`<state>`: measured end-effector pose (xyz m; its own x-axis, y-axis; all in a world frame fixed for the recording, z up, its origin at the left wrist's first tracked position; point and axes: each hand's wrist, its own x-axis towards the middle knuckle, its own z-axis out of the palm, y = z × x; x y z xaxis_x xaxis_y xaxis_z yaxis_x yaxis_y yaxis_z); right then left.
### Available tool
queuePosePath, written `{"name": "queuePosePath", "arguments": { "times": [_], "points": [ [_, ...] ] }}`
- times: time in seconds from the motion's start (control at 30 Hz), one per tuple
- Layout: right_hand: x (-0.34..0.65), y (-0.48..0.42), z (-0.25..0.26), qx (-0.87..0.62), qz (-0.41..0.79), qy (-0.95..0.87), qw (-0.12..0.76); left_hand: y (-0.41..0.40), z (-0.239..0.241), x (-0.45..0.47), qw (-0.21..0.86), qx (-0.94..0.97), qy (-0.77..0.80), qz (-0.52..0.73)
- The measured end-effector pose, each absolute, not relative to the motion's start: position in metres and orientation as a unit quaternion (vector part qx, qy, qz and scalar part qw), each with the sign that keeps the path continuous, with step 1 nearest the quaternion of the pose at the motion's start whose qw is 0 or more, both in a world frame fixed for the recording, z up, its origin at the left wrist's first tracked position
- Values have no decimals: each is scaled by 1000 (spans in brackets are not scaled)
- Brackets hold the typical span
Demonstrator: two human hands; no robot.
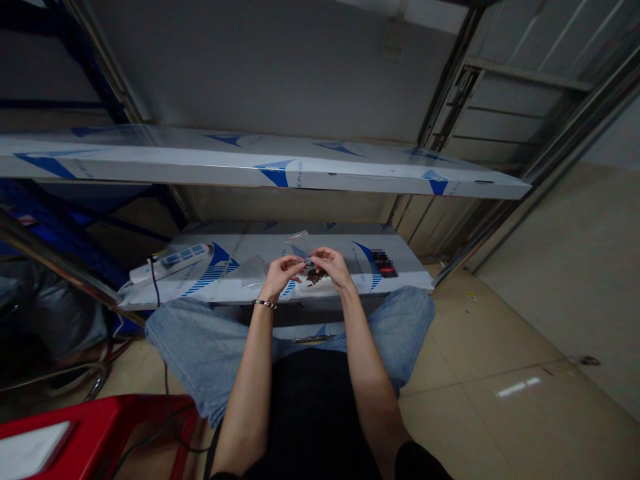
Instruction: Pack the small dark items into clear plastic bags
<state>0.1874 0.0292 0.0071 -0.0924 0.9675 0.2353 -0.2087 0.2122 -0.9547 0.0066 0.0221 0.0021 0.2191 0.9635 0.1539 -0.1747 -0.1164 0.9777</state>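
My left hand (283, 275) and my right hand (334, 265) meet over the lower shelf (340, 243), fingertips pinched close together. Between them is a small, dark, shiny piece (307, 261), too small to name. Just behind the fingers lies a clear plastic bag (299, 238); whether the fingers touch it I cannot tell. A heap of small brown pieces (315, 277) sits under my right hand, partly hidden by it. Left of my left hand is another clear bag (254, 267), lying flat.
A white power strip (173, 261) rests on the shelf's left end, its dark cable hanging down. A blurred dark and red item (384, 263) lies to the right. Above runs an upper shelf (215, 160). A red stool (100, 427) stands at lower left. Metal posts flank the shelves.
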Motion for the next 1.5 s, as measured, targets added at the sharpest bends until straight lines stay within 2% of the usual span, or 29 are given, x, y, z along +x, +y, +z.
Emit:
{"name": "queuePosePath", "arguments": {
  "times": [0.1, 0.33, 0.57, 1.07, 1.33, 1.5],
  "points": [
    [188, 30, 6, -357, 515, -537, 565, 24, 1, 8, 546, 527, 368, 536],
    [190, 35, 0, -354, 511, -536, 571, 24, 1, 9, 598, 477, 344, 545],
    [191, 35, 0, -379, 482, -507, 606, 24, 2, 11, 606, 487, 330, 536],
    [188, 34, 5, -394, 439, -542, 599, 23, 4, 19, 552, 521, 336, 558],
    [186, 27, 10, -365, 491, -556, 563, 25, 5, 26, 482, 516, 373, 602],
    [183, 25, 14, -345, 481, -574, 566, 25, 5, 26, 483, 527, 359, 601]
  ]
}}
